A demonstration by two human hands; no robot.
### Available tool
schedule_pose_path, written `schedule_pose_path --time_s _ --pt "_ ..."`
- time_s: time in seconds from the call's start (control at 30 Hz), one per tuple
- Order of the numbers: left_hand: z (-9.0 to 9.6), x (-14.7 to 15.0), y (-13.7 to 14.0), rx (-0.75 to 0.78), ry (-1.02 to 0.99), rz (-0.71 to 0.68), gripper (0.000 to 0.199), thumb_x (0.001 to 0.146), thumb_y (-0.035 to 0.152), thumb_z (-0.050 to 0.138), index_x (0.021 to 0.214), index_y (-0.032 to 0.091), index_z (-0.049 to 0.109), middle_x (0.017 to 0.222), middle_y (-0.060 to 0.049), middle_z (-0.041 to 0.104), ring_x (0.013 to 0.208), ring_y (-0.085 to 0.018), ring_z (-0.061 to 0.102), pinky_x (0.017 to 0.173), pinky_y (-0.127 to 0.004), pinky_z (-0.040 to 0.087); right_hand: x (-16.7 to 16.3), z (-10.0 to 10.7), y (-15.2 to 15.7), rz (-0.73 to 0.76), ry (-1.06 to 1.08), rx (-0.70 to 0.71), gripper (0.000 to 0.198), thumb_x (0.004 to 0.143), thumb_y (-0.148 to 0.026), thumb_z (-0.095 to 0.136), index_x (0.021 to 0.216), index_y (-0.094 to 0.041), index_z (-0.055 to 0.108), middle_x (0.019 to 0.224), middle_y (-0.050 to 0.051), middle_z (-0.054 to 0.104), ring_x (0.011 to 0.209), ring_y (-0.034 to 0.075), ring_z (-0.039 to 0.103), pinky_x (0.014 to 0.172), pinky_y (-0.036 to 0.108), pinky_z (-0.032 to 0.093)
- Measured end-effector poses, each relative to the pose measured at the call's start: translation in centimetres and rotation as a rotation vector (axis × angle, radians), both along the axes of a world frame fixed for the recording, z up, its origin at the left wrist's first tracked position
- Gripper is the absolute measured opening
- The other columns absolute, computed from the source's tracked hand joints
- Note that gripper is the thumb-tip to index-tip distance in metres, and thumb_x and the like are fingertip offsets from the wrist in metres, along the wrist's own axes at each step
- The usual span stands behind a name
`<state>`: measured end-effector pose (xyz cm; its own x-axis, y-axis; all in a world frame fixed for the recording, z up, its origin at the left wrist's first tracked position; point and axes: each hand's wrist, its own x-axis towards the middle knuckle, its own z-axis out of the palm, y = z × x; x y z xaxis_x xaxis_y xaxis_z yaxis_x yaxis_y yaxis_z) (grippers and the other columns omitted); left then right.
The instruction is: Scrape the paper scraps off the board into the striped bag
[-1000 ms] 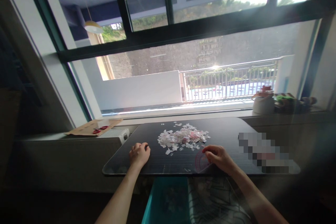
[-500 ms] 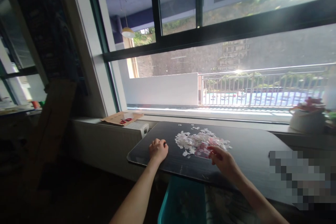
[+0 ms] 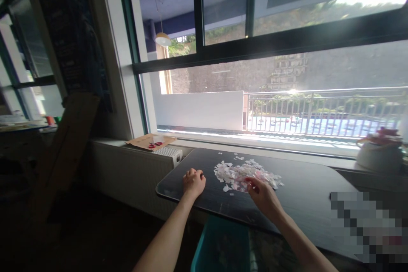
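Note:
A pile of small white and pink paper scraps (image 3: 247,173) lies on the dark tabletop (image 3: 302,191) in front of the window. My right hand (image 3: 263,195) rests at the pile's near edge, fingers pinched on a faint pink see-through flat piece (image 3: 241,185) that touches the scraps. My left hand (image 3: 193,182) sits curled into a loose fist on the table, left of the pile and apart from it, holding nothing.
A teal bin (image 3: 219,246) stands under the table's near edge. On the sill at left lie a cardboard sheet with red scissors (image 3: 154,144) and a white device (image 3: 168,154). A potted plant (image 3: 379,153) stands at far right. A board leans at left (image 3: 63,148).
The view has swung left. My right hand has slid the pink piece forward from the table's near edge into the scrap pile. My left hand has stayed fisted in place.

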<state>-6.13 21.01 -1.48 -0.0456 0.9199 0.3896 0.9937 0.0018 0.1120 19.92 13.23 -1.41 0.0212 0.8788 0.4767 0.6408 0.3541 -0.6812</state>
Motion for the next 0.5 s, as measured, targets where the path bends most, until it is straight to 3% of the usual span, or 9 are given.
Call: schedule_pose_path --time_s 0.3,0.5 --pt "0.0 0.0 -0.1 -0.004 -0.012 0.000 0.023 0.094 0.032 0.057 0.112 0.017 0.060 0.118 -0.008 0.058 0.103 -0.024 0.058 0.087 -0.045 0.048 -1.1 -2.8 -0.6 0.066 0.094 -0.072 0.038 0.080 -0.035 0.047 0.103 -0.015 0.069 0.071 0.004 0.069 0.057 0.016 0.059 0.057 0.026 0.045" --pt "-0.1 0.0 -0.1 -0.006 -0.025 -0.002 0.024 0.094 0.032 0.057 0.112 0.017 0.060 0.118 -0.008 0.058 0.103 -0.024 0.058 0.087 -0.045 0.048 -0.6 -2.4 -0.9 0.090 0.114 -0.090 0.028 0.073 -0.028 0.052 0.089 -0.017 0.072 0.064 0.001 0.067 0.058 0.016 0.059 0.057 0.025 0.043"
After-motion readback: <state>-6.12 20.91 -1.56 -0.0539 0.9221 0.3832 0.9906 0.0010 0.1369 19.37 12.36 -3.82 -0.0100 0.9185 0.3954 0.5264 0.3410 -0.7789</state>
